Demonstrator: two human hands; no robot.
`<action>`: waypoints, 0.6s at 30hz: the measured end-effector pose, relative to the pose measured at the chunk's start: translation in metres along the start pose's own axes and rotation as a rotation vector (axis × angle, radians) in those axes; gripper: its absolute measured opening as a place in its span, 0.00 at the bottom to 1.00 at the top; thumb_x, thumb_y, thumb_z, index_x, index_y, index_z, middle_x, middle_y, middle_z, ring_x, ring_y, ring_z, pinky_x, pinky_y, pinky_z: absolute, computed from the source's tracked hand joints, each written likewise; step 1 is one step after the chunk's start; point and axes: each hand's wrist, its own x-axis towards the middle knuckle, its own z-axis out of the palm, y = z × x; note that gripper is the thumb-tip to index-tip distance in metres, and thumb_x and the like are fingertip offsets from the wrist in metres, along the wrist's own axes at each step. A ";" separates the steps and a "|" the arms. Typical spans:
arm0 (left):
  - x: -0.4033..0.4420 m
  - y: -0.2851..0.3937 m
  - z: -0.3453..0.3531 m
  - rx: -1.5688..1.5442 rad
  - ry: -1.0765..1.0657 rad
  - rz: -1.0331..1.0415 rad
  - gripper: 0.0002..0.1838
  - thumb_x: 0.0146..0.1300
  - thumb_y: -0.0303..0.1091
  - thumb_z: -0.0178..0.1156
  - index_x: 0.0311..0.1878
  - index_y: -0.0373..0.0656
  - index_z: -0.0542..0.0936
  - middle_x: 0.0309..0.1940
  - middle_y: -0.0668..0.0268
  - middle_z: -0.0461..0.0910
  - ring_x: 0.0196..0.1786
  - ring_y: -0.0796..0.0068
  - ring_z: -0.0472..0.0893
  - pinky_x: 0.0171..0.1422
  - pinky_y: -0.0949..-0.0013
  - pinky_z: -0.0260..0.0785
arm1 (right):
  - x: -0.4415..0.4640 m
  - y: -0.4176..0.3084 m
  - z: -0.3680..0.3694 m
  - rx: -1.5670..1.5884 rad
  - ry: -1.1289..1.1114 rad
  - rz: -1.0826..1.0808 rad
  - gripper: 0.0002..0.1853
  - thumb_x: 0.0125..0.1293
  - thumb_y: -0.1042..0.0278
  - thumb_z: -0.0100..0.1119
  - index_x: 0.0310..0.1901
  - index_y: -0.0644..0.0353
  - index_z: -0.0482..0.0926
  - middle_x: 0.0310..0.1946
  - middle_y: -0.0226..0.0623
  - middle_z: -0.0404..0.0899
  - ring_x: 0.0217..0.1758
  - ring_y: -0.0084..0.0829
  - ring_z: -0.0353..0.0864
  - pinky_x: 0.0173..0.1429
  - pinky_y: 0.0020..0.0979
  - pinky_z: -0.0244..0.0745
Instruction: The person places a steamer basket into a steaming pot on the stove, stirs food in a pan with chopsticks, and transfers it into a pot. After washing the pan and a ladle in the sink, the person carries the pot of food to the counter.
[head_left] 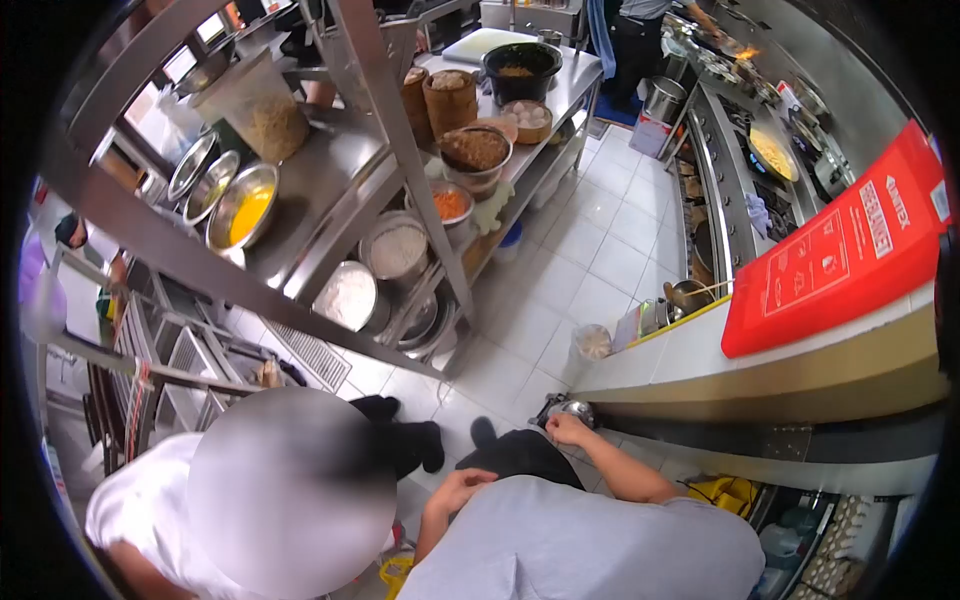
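Note:
My left hand [468,490] rests in front of my grey shirt, at the top of my dark trousers. Its fingers lie loosely bent and apart, with nothing visible in them. Further right, my right hand [568,428] hovers beside my leg with its fingers curled in. Whatever it might hold is hidden from this angle. Just beyond it a shiny metal object [578,410] sits low by the wall base; its kind is unclear.
A co-worker in a white shirt [150,490] is close on my left. Ahead, a steel shelf rack [340,250] carries bowls and food tubs. A red fire blanket pouch [840,240] hangs at right, near a wok [772,155] on the stove. White floor tiles [520,300] run between.

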 end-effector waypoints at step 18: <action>0.187 0.266 -0.085 0.083 0.333 0.062 0.24 0.66 0.40 0.65 0.61 0.38 0.76 0.52 0.60 0.81 0.52 0.72 0.80 0.59 0.68 0.71 | 0.473 -0.259 -0.520 0.414 1.039 -0.262 0.20 0.71 0.50 0.50 0.42 0.62 0.80 0.33 0.41 0.84 0.33 0.35 0.83 0.37 0.35 0.77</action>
